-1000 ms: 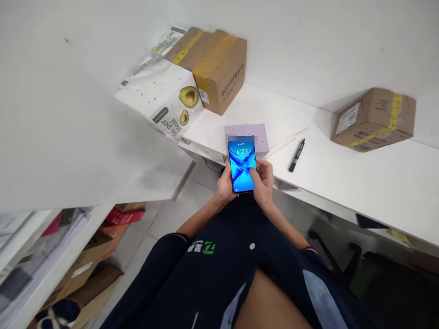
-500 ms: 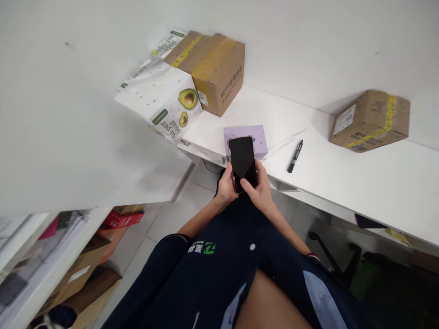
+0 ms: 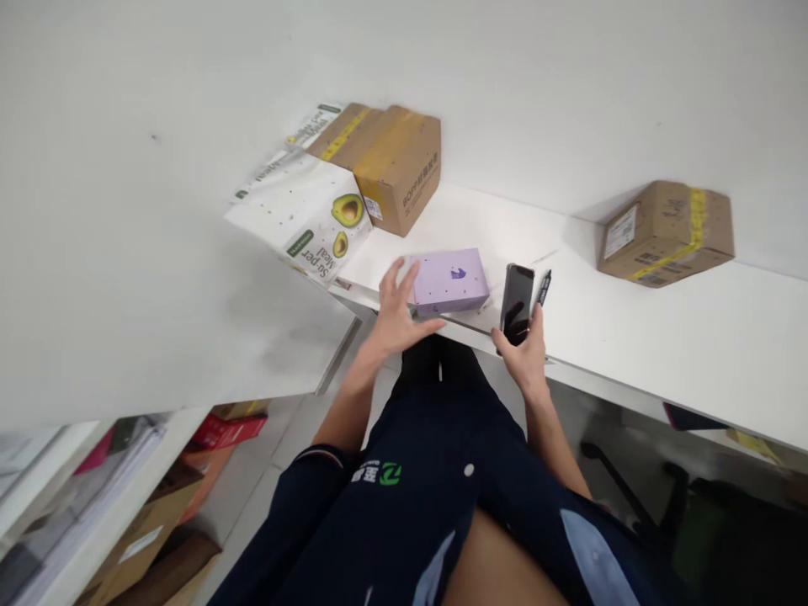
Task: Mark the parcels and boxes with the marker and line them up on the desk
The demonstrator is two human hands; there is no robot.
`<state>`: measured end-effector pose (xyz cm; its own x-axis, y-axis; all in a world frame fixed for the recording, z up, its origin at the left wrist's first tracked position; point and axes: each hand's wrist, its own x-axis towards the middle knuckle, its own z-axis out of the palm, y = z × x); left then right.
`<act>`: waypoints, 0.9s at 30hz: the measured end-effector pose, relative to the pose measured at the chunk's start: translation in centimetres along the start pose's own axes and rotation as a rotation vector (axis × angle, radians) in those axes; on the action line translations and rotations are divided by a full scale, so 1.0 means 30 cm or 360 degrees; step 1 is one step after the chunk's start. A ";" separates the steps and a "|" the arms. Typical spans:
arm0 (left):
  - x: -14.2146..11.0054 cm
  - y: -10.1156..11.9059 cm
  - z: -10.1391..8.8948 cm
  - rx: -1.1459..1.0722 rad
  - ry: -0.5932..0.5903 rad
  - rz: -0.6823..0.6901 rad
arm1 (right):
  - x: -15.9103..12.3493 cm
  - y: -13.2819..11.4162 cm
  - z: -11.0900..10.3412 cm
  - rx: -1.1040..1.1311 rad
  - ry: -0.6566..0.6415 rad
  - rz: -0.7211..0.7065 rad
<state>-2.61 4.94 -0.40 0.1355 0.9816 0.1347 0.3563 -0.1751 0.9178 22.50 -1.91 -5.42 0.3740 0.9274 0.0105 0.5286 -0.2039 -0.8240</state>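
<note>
My right hand (image 3: 525, 358) holds a black phone (image 3: 517, 301) with a dark screen, upright over the front edge of the white table (image 3: 662, 337). My left hand (image 3: 395, 313) is open with fingers spread, at the left end of a small lilac box (image 3: 449, 280) that lies on the table; whether the fingers touch it I cannot tell. A black marker (image 3: 544, 287) lies on the table just behind the phone.
A brown cardboard box (image 3: 395, 168) and a white avocado-printed carton (image 3: 303, 215) stand at the table's far left. Another taped cardboard box (image 3: 666, 233) sits at the back right. Shelves with papers and boxes (image 3: 126, 505) are at lower left. A chair base (image 3: 624, 497) is under the table.
The phone screen went dark, then my left hand let go of it and moved to the lilac box. My right hand carried the phone to the right.
</note>
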 end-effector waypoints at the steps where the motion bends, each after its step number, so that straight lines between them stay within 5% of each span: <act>1: 0.043 -0.029 -0.031 0.0171 -0.0133 -0.0004 | 0.024 -0.004 -0.008 -0.0164 -0.0003 0.0106; 4: 0.162 -0.113 -0.079 0.0454 -0.0448 -0.0028 | 0.075 -0.028 -0.006 -0.0513 -0.0118 0.0301; 8: 0.250 -0.168 -0.069 0.0541 -0.0771 -0.0033 | 0.102 -0.058 0.039 -0.0794 -0.0184 0.0206; 12: 0.242 -0.182 -0.033 0.0514 -0.0735 -0.0006 | 0.120 -0.070 0.081 -0.0965 -0.0176 0.0157; 16: 0.166 -0.203 -0.008 0.0419 -0.0449 0.0040 | 0.125 -0.064 0.105 -0.1070 -0.0163 0.0079; 20: 0.097 -0.239 -0.025 0.0170 0.0147 -0.0177 | 0.112 -0.038 0.120 -0.1142 -0.0124 -0.0003; 24: 0.112 -0.273 -0.094 -0.0499 0.0796 -0.0526 | 0.100 -0.014 0.129 -0.1139 -0.0085 -0.0055; 27: 0.148 -0.279 -0.157 -0.1019 0.1061 -0.0751 | 0.092 -0.011 0.131 -0.1199 -0.0090 -0.0059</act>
<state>-9.36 11.12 -5.74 -0.4989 0.8168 -0.2897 -0.3443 0.1200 0.9312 20.36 1.94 -7.35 0.3166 0.9484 -0.0153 0.9256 -0.3124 -0.2137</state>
